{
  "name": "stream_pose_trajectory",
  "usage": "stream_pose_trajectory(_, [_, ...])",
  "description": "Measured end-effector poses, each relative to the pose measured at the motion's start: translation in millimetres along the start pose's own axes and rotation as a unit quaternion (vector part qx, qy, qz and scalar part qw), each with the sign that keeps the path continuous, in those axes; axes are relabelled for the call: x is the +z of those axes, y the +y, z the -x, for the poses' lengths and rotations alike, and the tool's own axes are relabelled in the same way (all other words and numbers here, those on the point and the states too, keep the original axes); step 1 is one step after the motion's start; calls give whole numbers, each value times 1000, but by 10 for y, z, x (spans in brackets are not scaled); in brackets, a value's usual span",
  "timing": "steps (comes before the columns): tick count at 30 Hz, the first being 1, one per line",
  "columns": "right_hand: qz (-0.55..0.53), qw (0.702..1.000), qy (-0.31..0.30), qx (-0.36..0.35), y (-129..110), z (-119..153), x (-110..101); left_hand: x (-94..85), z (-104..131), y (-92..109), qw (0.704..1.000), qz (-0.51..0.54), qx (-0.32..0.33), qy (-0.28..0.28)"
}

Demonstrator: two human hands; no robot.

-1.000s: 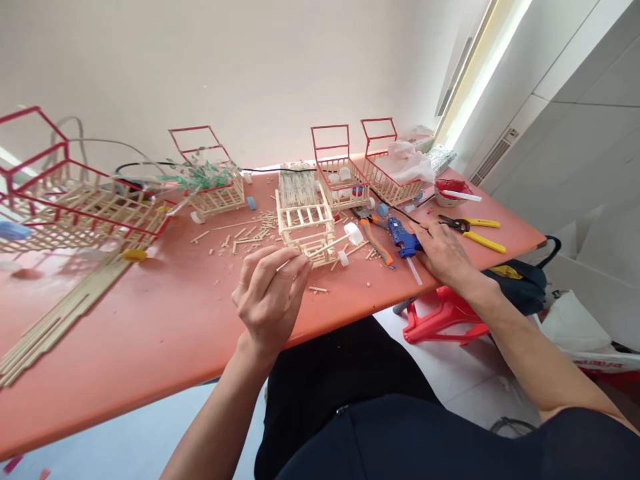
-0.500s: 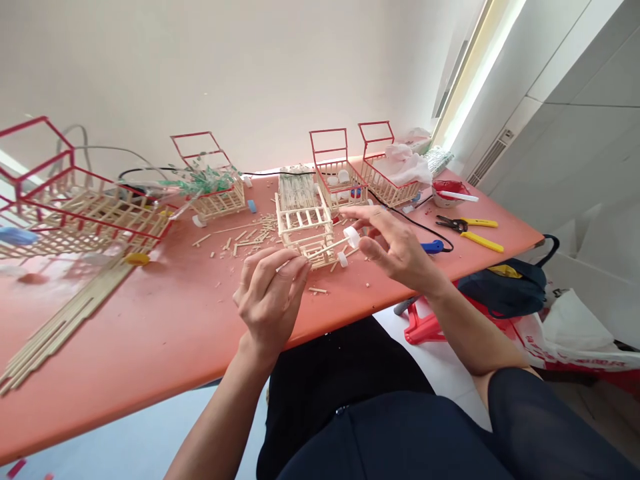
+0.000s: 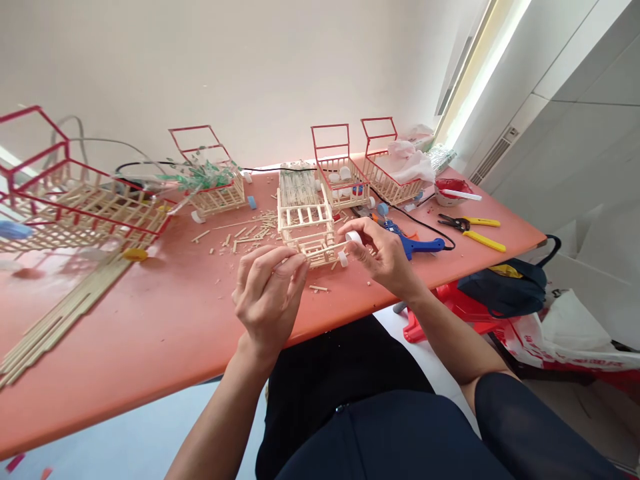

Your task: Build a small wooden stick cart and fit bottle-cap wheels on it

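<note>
My left hand [image 3: 269, 293] pinches one end of a thin wooden stick [image 3: 325, 251] between thumb and fingertips. A white bottle cap [image 3: 354, 238] sits at the stick's other end, and my right hand [image 3: 386, 260] has its thumb and fingers closed round that cap. Just behind the stick, an unpainted wooden stick frame [image 3: 305, 216] rests on the table, partly hidden by my left fingers. Another white cap [image 3: 343, 259] is below the stick, near the frame's right corner.
Small red-trimmed stick carts [image 3: 343, 180] line the back of the orange table [image 3: 165, 320]. A blue glue gun [image 3: 420, 247], yellow-handled pliers [image 3: 475, 230] and a red-stained cup [image 3: 447, 193] lie rightward. Cut stick pieces [image 3: 247, 235] are scattered behind my left hand; long sticks [image 3: 70, 310] lie left.
My right hand has moved slightly left and down and closed on the cap; before, its fingers were spread beside it. The blue glue gun is now less covered. My left hand keeps its pinch.
</note>
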State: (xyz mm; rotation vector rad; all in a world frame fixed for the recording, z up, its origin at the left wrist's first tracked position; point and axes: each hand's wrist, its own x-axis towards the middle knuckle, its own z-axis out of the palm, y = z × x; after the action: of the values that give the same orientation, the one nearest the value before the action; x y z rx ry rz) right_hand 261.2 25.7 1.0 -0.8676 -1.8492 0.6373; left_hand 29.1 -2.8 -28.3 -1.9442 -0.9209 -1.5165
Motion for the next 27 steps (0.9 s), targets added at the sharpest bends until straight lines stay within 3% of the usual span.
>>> stream_pose_trajectory(27, [-2, 1000, 16, 10, 38, 64, 46, -31, 72, -18, 999, 22, -45, -14])
